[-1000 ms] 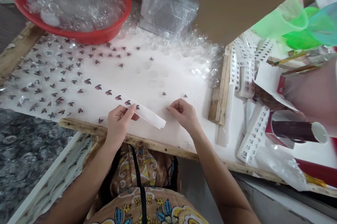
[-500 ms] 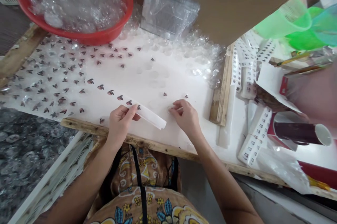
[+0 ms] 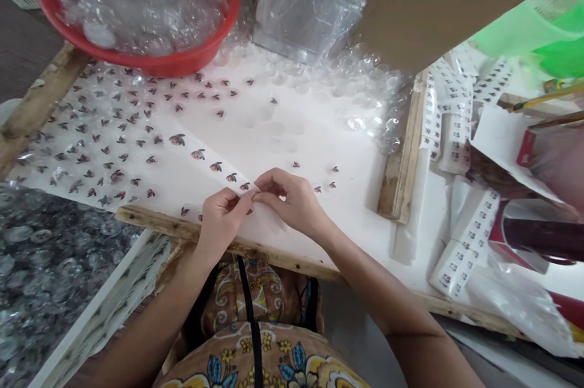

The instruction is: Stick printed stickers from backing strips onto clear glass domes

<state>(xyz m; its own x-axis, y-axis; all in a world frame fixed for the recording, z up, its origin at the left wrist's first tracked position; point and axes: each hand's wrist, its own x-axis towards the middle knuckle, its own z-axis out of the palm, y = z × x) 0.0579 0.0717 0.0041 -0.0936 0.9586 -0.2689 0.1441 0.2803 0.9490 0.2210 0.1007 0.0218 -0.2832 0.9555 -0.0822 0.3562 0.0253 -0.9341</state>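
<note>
My left hand (image 3: 222,221) pinches a white strip of bird-like stickers (image 3: 216,166) near its right end. The strip slants up and left across the white tabletop (image 3: 319,132), with a row of several printed figures showing. Against the left fingertips, my right hand (image 3: 294,202) is closed, thumb and forefinger pinching at the strip's end, where a sticker is mostly hidden by the fingers. Just right of that hand lie a few small clear discs (image 3: 332,185) bearing the same figure. Many more stickered clear pieces (image 3: 106,149) spread over the table's left side.
A red basin (image 3: 182,64) heaped with clear plastic pieces stands at the back left. Bare clear discs (image 3: 365,114) lie near a wooden bar (image 3: 401,175). Rolled sticker strips (image 3: 465,248) and a dark mug (image 3: 542,239) are at the right. Wooden edging (image 3: 283,260) lines the front.
My right hand has moved left from the tabletop to the strip's end, meeting my left hand. Another stickered disc now shows near where it was. The view has shifted slightly.
</note>
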